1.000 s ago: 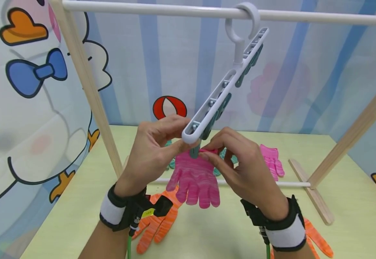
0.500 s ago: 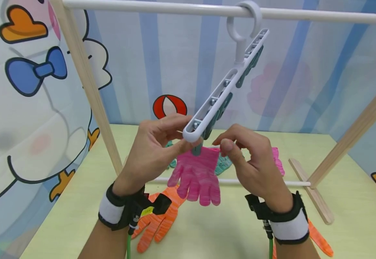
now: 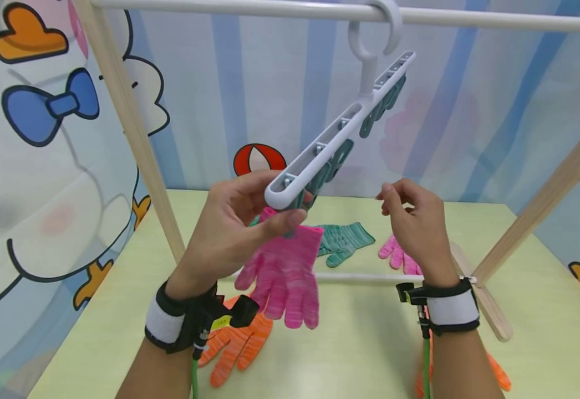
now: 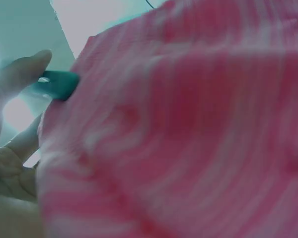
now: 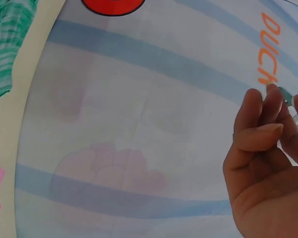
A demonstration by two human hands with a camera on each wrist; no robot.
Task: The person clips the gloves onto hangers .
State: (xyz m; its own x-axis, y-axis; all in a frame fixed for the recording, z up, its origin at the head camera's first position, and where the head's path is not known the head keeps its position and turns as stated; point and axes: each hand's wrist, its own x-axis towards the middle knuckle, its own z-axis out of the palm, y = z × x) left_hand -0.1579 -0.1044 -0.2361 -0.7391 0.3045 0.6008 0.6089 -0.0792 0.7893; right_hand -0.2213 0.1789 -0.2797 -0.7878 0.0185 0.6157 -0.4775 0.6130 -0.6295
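Note:
A light grey clip hanger [image 3: 340,127] hangs by its hook from a white rail, its near end sloping down toward me. At that end my left hand [image 3: 225,238] pinches a green clip [image 4: 62,85] between thumb and fingers. From the clip a pink striped glove [image 3: 290,271] hangs fingers down, filling most of the left wrist view. My right hand [image 3: 417,224] is raised to the right of the hanger, apart from it, with loosely curled fingers holding nothing. Several more green clips [image 3: 340,158] line the underside of the hanger.
Behind the hanging glove lies a green glove [image 3: 345,241] on the pale yellow table [image 3: 360,354]. Another pink glove [image 3: 397,255] is partly behind my right wrist. Orange gloves [image 3: 240,343] lie near both forearms. A wooden frame [image 3: 130,127] carries the white rail [image 3: 270,8].
My right hand has let go of the pink glove's cuff and moved away to the right. The hanger's near end and the glove have shifted slightly left, with my left hand still at the clip.

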